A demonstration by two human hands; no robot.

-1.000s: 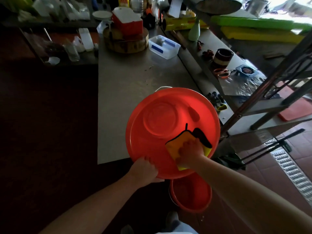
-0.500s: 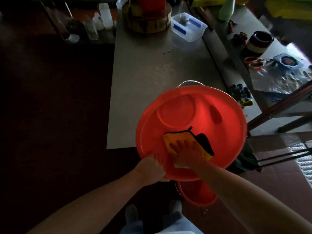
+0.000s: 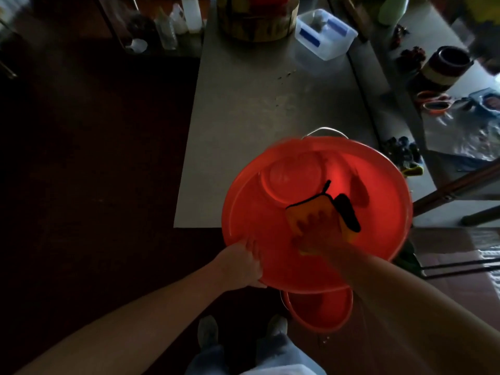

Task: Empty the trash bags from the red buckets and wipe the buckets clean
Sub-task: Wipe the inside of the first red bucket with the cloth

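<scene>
A large red bucket (image 3: 378, 185) is tipped toward me at the near end of a steel table (image 3: 257, 109), its inside facing up. My left hand (image 3: 240, 263) grips the bucket's near-left rim. Inside the bucket, my right hand (image 3: 316, 231) presses a yellow cloth with black edging (image 3: 322, 205) flat against the near wall, fingers spread on it. A second, smaller red bucket (image 3: 322, 309) stands on the floor below, partly hidden by the large one.
A clear plastic box (image 3: 324, 33), a round wooden block (image 3: 257, 25) and bottles (image 3: 173, 25) stand at the table's far end. A shelf on the right holds a dark jar (image 3: 443, 66), scissors (image 3: 433, 101) and plastic sheeting. My shoes show on the dark floor below.
My right hand has slid the cloth along the bucket's inner wall, a little up and toward the middle. The view has tilted further down. My left hand keeps its grip on the rim.
</scene>
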